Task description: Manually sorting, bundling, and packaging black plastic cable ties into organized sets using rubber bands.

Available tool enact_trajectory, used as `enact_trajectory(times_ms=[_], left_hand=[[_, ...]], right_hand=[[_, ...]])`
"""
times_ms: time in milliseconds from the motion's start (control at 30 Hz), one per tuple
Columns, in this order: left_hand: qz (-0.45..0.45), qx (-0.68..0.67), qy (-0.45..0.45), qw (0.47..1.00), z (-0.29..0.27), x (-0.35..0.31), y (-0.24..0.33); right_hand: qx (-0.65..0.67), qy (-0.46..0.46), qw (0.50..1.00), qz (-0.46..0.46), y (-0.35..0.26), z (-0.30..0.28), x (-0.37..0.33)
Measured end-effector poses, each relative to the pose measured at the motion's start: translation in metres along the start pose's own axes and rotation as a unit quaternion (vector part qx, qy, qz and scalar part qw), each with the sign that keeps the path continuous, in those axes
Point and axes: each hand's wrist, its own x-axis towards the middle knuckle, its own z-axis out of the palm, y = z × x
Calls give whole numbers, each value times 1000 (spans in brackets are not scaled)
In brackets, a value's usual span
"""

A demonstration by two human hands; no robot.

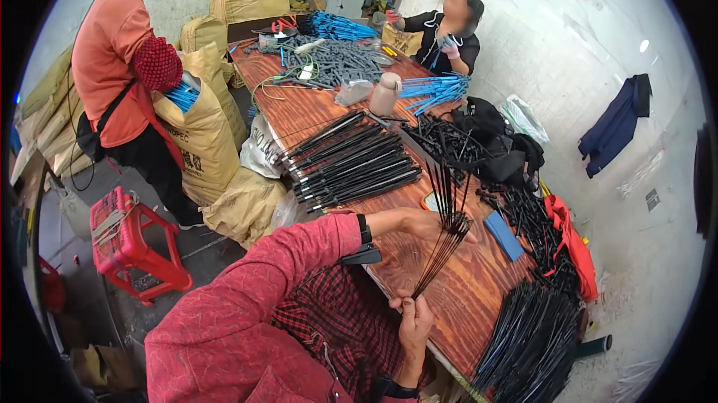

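Note:
A bundle of thin black rods (437, 259) is held between my two hands over the table's near edge. Its upper ends fan out, with a dark clustered part near the middle. My left hand (425, 225) is closed around the bundle by that cluster; some of its fingers are hidden behind the rods. Lower down, my right hand (413, 319) pinches the gathered lower ends between thumb and fingers. To the left on the table lie rows of black rods with thicker sleeves (355, 163). A blue block (503, 235) rests to the right of the bundle.
The red-brown wooden table (467, 294) carries piles of black parts (523, 336), grey pieces (329, 59), blue rods (434, 91) and a beige flask (386, 94). One person (449, 32) sits at the far side; another (123, 66) stands left by woven sacks (198, 156). A red stool (134, 242) stands left.

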Motion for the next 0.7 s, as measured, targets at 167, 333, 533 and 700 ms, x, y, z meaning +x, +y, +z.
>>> enact_trajectory(times_ms=[167, 333, 533, 700], left_hand=[[24, 102, 34, 994, 11, -28, -14], [93, 179, 99, 974, -24, -37, -38], [118, 373, -50, 919, -45, -84, -58], [104, 348, 54, 930, 11, 10, -34]], right_hand=[[-68, -20, 997, -21, -20, 12, -17], [-24, -17, 995, 99, 11, 24, -57], [-410, 138, 894, 114, 129, 39, -97], [-446, -41, 862, 239, 132, 30, -186]])
